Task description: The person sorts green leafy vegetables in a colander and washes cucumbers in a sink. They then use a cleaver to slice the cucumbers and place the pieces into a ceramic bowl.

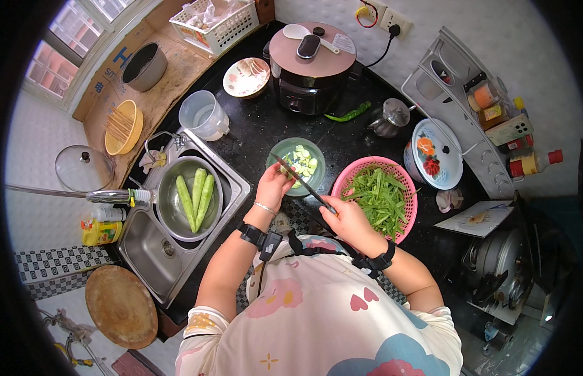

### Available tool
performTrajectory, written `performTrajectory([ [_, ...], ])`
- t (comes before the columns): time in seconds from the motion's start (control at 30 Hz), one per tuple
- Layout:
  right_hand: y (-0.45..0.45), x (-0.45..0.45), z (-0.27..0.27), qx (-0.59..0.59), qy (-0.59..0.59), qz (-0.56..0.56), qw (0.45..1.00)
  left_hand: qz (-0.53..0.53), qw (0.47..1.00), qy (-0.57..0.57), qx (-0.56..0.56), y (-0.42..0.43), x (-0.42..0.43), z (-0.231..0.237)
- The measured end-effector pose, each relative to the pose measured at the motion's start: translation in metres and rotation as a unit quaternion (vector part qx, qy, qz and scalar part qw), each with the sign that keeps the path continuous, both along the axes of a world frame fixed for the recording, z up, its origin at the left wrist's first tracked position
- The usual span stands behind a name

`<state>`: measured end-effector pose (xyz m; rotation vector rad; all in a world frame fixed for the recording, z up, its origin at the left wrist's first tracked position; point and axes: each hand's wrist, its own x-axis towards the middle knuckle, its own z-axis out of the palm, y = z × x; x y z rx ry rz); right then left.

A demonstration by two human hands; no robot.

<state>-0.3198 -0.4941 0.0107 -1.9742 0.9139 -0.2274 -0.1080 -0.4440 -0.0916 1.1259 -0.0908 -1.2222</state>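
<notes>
My right hand [345, 218] grips the handle of a kitchen knife [304, 184], its blade pointing up and left to my left hand. My left hand [274, 183] pinches a small pale green piece at the near left rim of a green bowl [318, 151]; the fingers and blade partly hide it. Pale green and white vegetable slices [300, 162] lie in the bowl. To the right, a pink plastic colander [337, 185] holds cut green vegetable strips [378, 199]. Several peeled green gourds [197, 195] rest in a metal basin [167, 218] at the sink.
A steel sink [152, 258] is at the left. Beyond the bowl stand a plastic measuring jug [202, 115], a patterned bowl [244, 77] and an electric cooker [310, 70], with green chillies [350, 113] nearby. A lidded enamel pot [434, 152] stands beyond the colander, beneath a wall rack [453, 108].
</notes>
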Motion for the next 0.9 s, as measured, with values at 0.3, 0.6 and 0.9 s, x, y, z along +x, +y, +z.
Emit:
performTrajectory([
  [0.3,0.004,0.005,-0.005,-0.073,-0.005,0.029,0.997,0.010,0.999,-0.008,0.033,-0.001,-0.011,0.010],
  [0.6,-0.003,0.012,-0.005,-0.010,0.018,0.001,1.000,-0.012,1.000,0.008,-0.014,0.000,-0.007,-0.003],
  [0.9,-0.006,0.000,0.006,-0.017,0.007,0.029,0.999,0.015,0.999,0.029,0.009,-0.004,0.000,0.005],
])
